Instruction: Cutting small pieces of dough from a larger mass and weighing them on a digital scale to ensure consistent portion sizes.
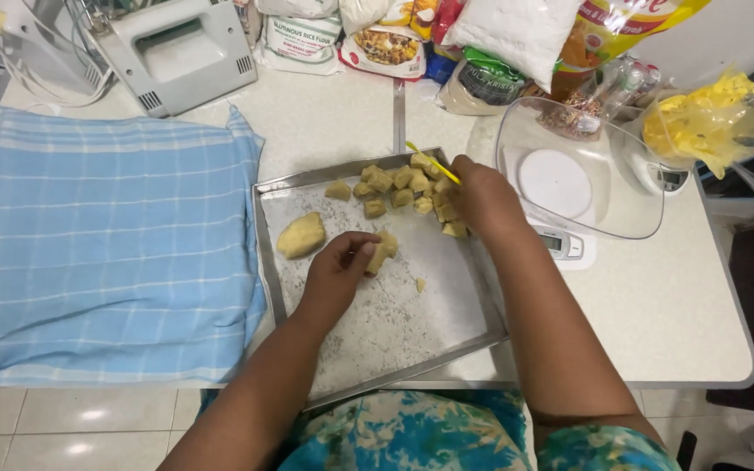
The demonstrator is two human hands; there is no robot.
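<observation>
Dough piece [382, 253] is being pinched by the left hand [338, 270] on the tray [447, 349]; the yellow cutter [434, 163] is being gripped by the right hand [482, 196]; portioning appears underway, and careful placement seems needed next.

Yellow tool [434, 163] mostly hidden by right hand [482, 196]

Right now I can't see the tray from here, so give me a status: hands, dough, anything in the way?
Left hand pinching a dough piece. Right hand holding a yellow cutter at the pile of cut pieces. Bigger lump apart, unobstructed.

Metal tray [473, 301] on the table [656, 305], dough lump [301, 235] at its left, cut dough pieces [403, 187] at its far edge, folded cloth [98, 244] left of it, kitchen scale [569, 187] right, food bags [447, 44] behind.
</observation>
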